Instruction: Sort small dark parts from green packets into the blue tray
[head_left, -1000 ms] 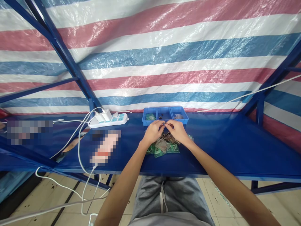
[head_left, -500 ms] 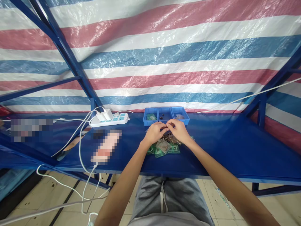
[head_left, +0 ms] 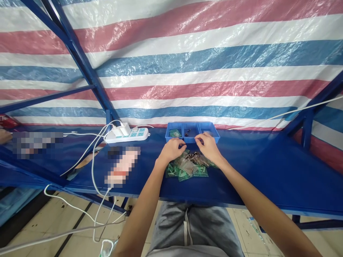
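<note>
My left hand [head_left: 173,149] hovers at the near left edge of the blue three-compartment tray [head_left: 174,140], its fingers curled together; whatever they hold is too small to make out. Opposite it, my right hand [head_left: 209,146] reaches to the tray's near right side with thumb and fingers pinched, their contents unclear. Below both hands lies a pile of green circuit boards in clear bags [head_left: 184,174]. Small brownish metal parts [head_left: 197,157] rest on top. The tray's left compartment has a green piece [head_left: 175,133] in it, and a few small dark parts [head_left: 187,132] sit in the middle one.
A white power strip [head_left: 128,135] with plugged chargers stands left of the tray. White cables [head_left: 92,167] run over the table edge. A blurred-out pinkish item [head_left: 124,164] lies nearer. At the far left, another person's hand [head_left: 4,136] shows. Striped sheeting [head_left: 200,64] hangs behind.
My hands have moved apart from each other, the right one shifting right. More of the pile and of the tray's middle compartment shows. The view has shifted slightly.
</note>
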`<state>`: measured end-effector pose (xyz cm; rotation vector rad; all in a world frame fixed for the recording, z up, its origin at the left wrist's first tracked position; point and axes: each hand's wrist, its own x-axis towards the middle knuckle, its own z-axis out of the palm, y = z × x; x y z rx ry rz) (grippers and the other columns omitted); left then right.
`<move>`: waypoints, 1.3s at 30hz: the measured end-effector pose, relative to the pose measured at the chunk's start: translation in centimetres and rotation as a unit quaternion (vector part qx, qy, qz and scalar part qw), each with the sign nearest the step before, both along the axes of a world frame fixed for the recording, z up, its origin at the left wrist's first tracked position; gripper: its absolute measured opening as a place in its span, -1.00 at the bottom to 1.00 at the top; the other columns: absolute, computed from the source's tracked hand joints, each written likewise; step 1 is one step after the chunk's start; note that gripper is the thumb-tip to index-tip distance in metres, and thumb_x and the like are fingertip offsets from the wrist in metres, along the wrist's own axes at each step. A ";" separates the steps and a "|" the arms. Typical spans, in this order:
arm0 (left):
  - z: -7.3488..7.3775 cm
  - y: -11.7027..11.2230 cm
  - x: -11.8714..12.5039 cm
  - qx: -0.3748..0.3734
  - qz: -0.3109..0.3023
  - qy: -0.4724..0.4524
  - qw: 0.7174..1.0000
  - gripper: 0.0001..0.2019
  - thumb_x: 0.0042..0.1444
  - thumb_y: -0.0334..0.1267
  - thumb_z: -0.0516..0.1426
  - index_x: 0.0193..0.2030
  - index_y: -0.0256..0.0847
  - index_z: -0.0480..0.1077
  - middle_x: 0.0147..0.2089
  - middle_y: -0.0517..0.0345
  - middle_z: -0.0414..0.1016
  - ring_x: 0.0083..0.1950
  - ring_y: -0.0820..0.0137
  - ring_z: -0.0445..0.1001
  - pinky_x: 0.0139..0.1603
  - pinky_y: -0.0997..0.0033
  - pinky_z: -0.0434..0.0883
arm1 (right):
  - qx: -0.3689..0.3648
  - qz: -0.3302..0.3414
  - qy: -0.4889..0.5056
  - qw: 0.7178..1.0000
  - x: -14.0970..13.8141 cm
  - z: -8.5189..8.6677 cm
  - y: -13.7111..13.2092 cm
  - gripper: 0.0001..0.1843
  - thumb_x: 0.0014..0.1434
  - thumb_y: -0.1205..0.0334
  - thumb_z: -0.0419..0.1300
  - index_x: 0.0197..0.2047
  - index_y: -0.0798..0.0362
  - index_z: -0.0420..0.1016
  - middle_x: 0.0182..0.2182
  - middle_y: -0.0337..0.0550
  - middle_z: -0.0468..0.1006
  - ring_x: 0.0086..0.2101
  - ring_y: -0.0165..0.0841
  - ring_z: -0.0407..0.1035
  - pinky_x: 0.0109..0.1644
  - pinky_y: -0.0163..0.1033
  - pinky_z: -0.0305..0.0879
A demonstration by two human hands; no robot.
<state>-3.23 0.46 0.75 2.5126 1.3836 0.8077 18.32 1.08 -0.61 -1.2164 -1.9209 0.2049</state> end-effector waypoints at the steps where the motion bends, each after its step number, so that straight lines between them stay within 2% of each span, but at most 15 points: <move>1: -0.1 0.0 0.0 -0.004 -0.008 0.009 1.000 -0.79 0.22 -0.18 0.13 -0.19 -0.17 0.59 -0.18 0.02 0.56 -0.08 0.19 0.51 -0.01 0.26 0.44 | -0.011 0.017 -0.011 1.000 0.0 -0.3 -0.6 -0.77 0.33 0.25 0.04 -0.20 0.05 0.54 -0.30 -0.06 0.47 -0.28 -0.22 0.40 -0.13 -0.14 0.29; 5: -0.3 -0.1 0.1 -0.019 0.001 0.026 0.999 -0.76 0.17 -0.22 0.12 -0.16 -0.15 0.62 -0.11 -0.01 0.53 0.03 0.15 0.48 0.11 0.24 0.41 | -0.035 0.051 -0.057 0.996 -0.6 -0.6 -1.8 -0.80 0.33 0.31 0.06 -0.20 0.03 0.53 -0.29 -0.10 0.50 -0.22 -0.22 0.38 -0.10 -0.16 0.26; 9: -0.5 0.0 0.0 -0.019 -0.004 0.037 0.999 -0.75 0.15 -0.27 0.09 -0.19 -0.15 0.62 -0.12 0.00 0.53 0.01 0.16 0.48 0.16 0.22 0.38 | -0.038 0.064 -0.109 0.991 -1.4 -0.6 -2.0 -0.79 0.35 0.33 0.07 -0.17 0.05 0.55 -0.27 -0.07 0.52 -0.16 -0.19 0.37 -0.01 -0.14 0.25; 13: -0.7 0.3 -0.1 -0.019 -0.009 0.045 0.999 -0.78 0.14 -0.29 0.09 -0.26 -0.15 0.60 -0.19 0.02 0.52 -0.07 0.20 0.49 0.12 0.25 0.39 | -0.055 0.072 -0.153 0.984 -1.7 -0.6 -2.2 -0.78 0.36 0.32 0.08 -0.13 0.09 0.58 -0.24 -0.03 0.53 -0.16 -0.19 0.37 0.04 -0.10 0.25; 17: -0.6 0.2 0.0 -0.030 0.006 0.044 0.999 -0.76 0.18 -0.22 0.08 -0.26 -0.16 0.60 -0.22 0.00 0.51 -0.10 0.20 0.49 0.03 0.26 0.41 | -0.078 0.068 -0.176 0.979 -1.6 -0.8 -2.2 -0.76 0.37 0.29 0.10 -0.09 0.12 0.60 -0.19 0.02 0.54 -0.15 -0.16 0.38 0.08 -0.06 0.25; 21: -0.5 -0.1 0.1 -0.053 -0.001 0.028 0.998 -0.79 0.11 -0.13 0.18 -0.24 -0.13 0.61 -0.20 0.02 0.52 -0.08 0.19 0.49 -0.05 0.31 0.42 | -0.073 0.066 -0.177 0.979 -1.5 -1.4 -1.9 -0.77 0.35 0.28 0.13 -0.07 0.11 0.61 -0.17 0.05 0.53 -0.09 -0.13 0.37 0.09 -0.06 0.26; 25: -0.6 -0.1 0.3 -0.064 -0.001 0.014 0.998 -0.85 0.08 -0.19 0.21 -0.26 -0.15 0.57 -0.23 0.04 0.50 -0.08 0.20 0.47 -0.06 0.31 0.42 | -0.076 0.060 -0.169 0.981 -1.4 -1.8 -1.6 -0.78 0.33 0.26 0.16 -0.07 0.09 0.62 -0.16 0.04 0.51 -0.10 -0.12 0.37 0.05 -0.06 0.29; 29: -0.8 -0.1 0.6 -0.057 -0.003 0.021 0.998 -0.92 0.12 -0.30 0.15 -0.31 -0.19 0.49 -0.22 0.02 0.46 -0.09 0.19 0.45 -0.11 0.29 0.40 | -0.070 0.066 -0.165 0.982 -1.4 -2.0 -1.5 -0.80 0.33 0.29 0.15 -0.10 0.08 0.61 -0.20 0.02 0.51 -0.10 -0.14 0.37 0.06 -0.06 0.27; 33: -0.9 -0.2 0.9 -0.034 -0.015 0.010 0.999 -0.88 0.20 -0.35 0.08 -0.34 -0.19 0.41 -0.24 0.02 0.43 -0.11 0.20 0.42 -0.11 0.26 0.36 | -0.066 0.066 -0.153 0.984 -1.5 -2.0 -1.4 -0.80 0.33 0.29 0.13 -0.11 0.07 0.60 -0.23 0.00 0.50 -0.13 -0.16 0.36 0.02 -0.09 0.27; 39: 0.0 -0.3 1.1 0.001 -0.028 -0.085 0.996 -0.88 0.28 -0.31 0.07 -0.29 -0.19 0.38 -0.26 0.08 0.43 -0.14 0.26 0.40 -0.08 0.28 0.34 | -0.053 0.064 -0.107 0.991 -1.6 -1.2 -1.7 -0.78 0.37 0.25 0.07 -0.28 0.04 0.50 -0.37 -0.11 0.43 -0.27 -0.24 0.33 -0.16 -0.18 0.20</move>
